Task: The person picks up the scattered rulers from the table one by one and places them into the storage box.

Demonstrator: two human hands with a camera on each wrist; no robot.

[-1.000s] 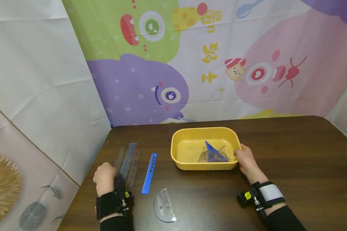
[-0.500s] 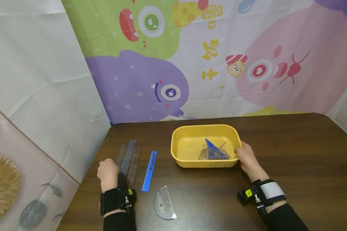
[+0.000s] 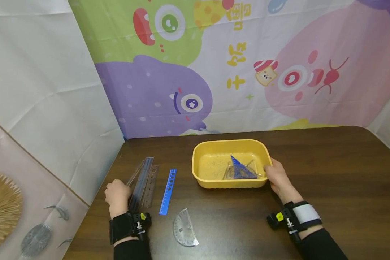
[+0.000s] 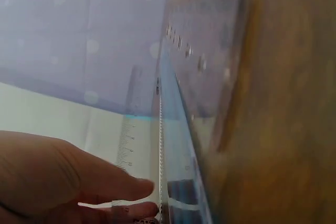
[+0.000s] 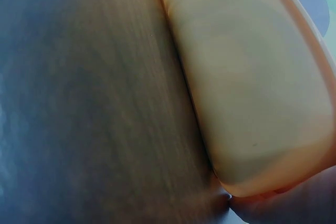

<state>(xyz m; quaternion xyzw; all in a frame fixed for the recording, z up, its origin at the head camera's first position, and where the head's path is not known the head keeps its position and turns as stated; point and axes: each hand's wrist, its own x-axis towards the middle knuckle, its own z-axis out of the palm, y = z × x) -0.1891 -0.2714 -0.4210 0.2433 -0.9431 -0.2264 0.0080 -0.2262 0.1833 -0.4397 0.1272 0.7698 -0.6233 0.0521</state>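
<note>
Near the left edge of the table, the left hand pinches a clear ruler; it looks tilted on its long side, maybe because so flat a thing is easier to hold by its edge. A bluish ruler lies just beside. The right hand grips the yellow box by its right rim, probably for steadiness, with its forearm slanting from the near edge.

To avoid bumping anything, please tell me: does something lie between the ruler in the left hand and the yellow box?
Yes: on the table, between the clear ruler in the left hand and the yellow box, lie the long ruler, a second clear ruler and, nearest the box, the blue ruler.
</note>
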